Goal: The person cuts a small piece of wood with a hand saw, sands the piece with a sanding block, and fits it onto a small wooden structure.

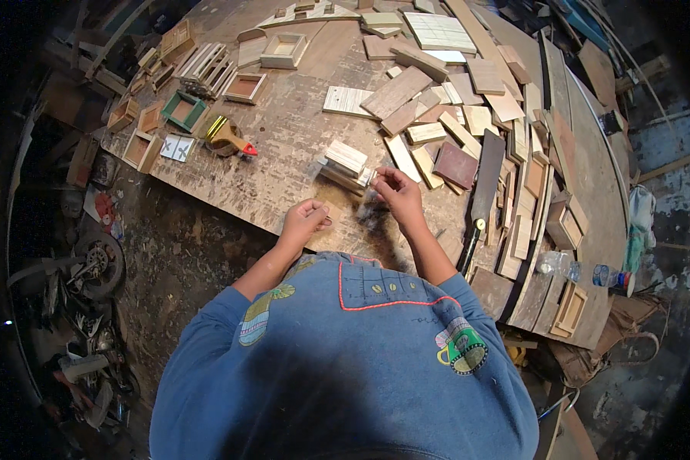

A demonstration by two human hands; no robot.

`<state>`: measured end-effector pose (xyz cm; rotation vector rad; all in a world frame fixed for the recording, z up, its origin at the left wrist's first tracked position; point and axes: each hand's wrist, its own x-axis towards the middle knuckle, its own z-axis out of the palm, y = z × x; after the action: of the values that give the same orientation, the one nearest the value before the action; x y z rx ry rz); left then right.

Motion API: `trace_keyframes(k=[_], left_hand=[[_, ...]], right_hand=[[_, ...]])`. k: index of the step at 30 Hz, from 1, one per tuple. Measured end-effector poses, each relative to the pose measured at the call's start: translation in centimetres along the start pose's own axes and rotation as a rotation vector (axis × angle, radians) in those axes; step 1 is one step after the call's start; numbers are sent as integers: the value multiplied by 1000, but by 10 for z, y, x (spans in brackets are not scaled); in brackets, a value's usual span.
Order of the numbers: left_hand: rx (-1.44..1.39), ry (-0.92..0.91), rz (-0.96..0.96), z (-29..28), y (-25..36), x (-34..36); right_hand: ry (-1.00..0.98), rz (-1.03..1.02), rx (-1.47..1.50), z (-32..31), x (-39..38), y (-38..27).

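Note:
A small stack of pale wooden blocks (346,156) sits on the worn workbench (284,165) in front of me. At its right end, close to a small light piece of wood (366,175), is my right hand (399,193). Its thumb and forefinger are pinched together; whether they grip that piece is too small to tell. My left hand (306,221) is nearer to me, by the bench's front edge, with its fingers curled against the thumb. What it holds, if anything, cannot be made out. A dark smudge marks the bench top below the stack.
Loose wooden blocks (397,90) crowd the bench's far right, beside a handsaw (485,180). To the left are a brush with a red-tipped handle (234,142), a green frame (184,110) and several small wooden boxes (140,149). Plastic bottles (557,265) lie at the right.

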<state>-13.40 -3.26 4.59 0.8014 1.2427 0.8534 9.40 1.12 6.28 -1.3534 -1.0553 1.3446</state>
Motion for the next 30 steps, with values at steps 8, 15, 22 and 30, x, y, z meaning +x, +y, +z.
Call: trace_keyframes(k=[8,15,22,30], left_hand=[[1,16,-11,0,-1,1],[38,-7,-19,0,3,1],[33,-11,-9,-1,-3,2],[123,-43,-21,9,4,7]], right_hand=[[-13,-49,-4,1,-4,-3],[11,-412,-393,1,-7,-6],[49,-403,-489,-8,-3,5],[268,-344,-837,-56,-7,20]])
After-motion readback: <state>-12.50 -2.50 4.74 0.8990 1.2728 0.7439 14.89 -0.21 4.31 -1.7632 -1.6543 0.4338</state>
